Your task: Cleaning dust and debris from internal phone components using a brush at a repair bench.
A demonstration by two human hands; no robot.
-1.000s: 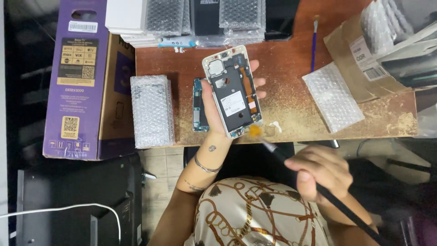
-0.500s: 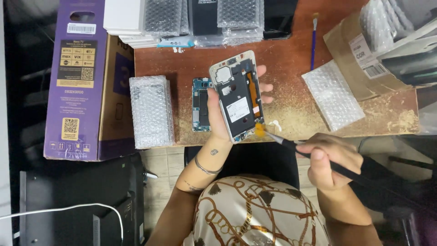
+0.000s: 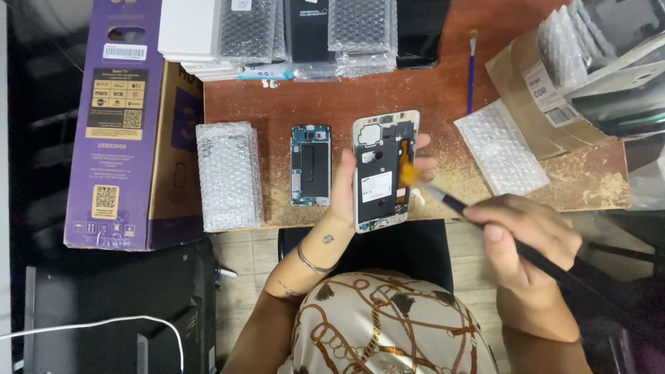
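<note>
**Head view: brushing an opened phone frame**

The head view is showing the left hand (image 3: 346,194) closing around an opened phone frame (image 3: 382,170), fingers wrapping both long edges and tilting its inner face up toward the camera, likely so the inside is easy to see and reach. The right hand (image 3: 526,239) is pinching a dark brush (image 3: 485,225) like a pen, its orange bristles touching the frame's right inner edge. The frame is hovering just above the reddish wooden surface (image 3: 388,104), near its front edge. A 2nd phone part (image 3: 310,165) is lying flat just left of it, beside a bubble-wrapped packet (image 3: 228,174). Another packet (image 3: 500,147) and a blue brush (image 3: 471,69) are lying to the right.
</note>
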